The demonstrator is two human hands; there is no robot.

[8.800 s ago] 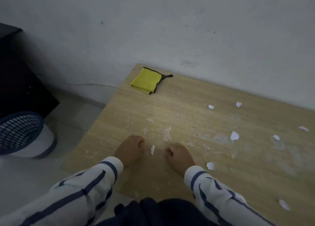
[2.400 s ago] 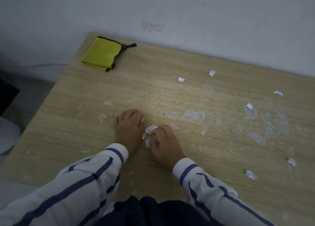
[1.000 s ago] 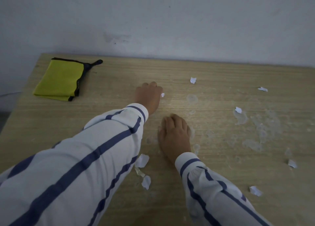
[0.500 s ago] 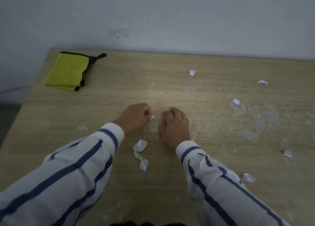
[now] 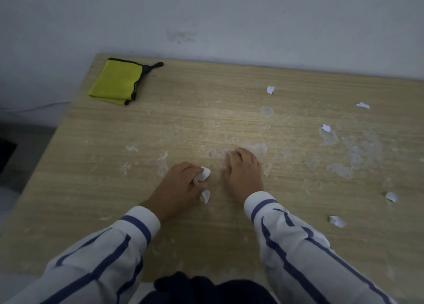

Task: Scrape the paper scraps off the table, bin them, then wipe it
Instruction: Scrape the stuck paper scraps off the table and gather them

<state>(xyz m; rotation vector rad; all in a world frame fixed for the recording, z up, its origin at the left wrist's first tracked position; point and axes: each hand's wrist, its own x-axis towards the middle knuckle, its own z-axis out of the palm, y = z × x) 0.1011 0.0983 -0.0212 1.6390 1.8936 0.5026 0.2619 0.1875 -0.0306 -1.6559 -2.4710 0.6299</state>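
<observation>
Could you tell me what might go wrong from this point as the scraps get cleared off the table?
The left hand pinches one scrap loosely while another scrap lies beside it, so pieces may drop or get brushed about. Loose scraps near the right sleeve could be swept to the floor. The pale stuck residue looks thin; the yellow cloth alone may not lift it.

A plain, dim indoor room, perhaps a home or small office; which one cannot be told. A pale wood-grain laminate worktop stands against a scuffed, bare grey-white plaster wall, a thin cable trailing past its far left corner.
</observation>
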